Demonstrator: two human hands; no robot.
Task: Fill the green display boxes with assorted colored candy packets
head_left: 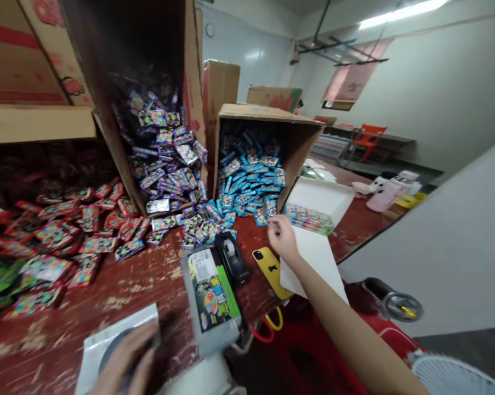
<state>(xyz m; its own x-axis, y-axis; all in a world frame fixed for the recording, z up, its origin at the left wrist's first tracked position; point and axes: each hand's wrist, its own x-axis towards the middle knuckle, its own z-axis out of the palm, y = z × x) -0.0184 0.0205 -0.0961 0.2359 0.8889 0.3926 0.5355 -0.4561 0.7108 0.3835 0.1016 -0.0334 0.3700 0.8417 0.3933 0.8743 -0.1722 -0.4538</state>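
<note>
A worn dark-red wooden table (pixel 148 280) carries tipped brown cardboard boxes: one (pixel 148 99) spills purple packets, another (pixel 288 131) spills small blue packets (pixel 247 186), with red packets (pixel 66 225) heaped to the left. An open white carton (pixel 325 197) holds a row of packets just beyond the right hand (pixel 283 237), whose fingers pinch together on a small item I cannot identify. A green-labelled flat pack (pixel 212 296), black tape dispenser (pixel 233 258) and yellow phone (pixel 269 266) lie between the hands. The left hand (pixel 126 365), fingers spread, rests on a white pouch (pixel 107 343) at the near edge.
</note>
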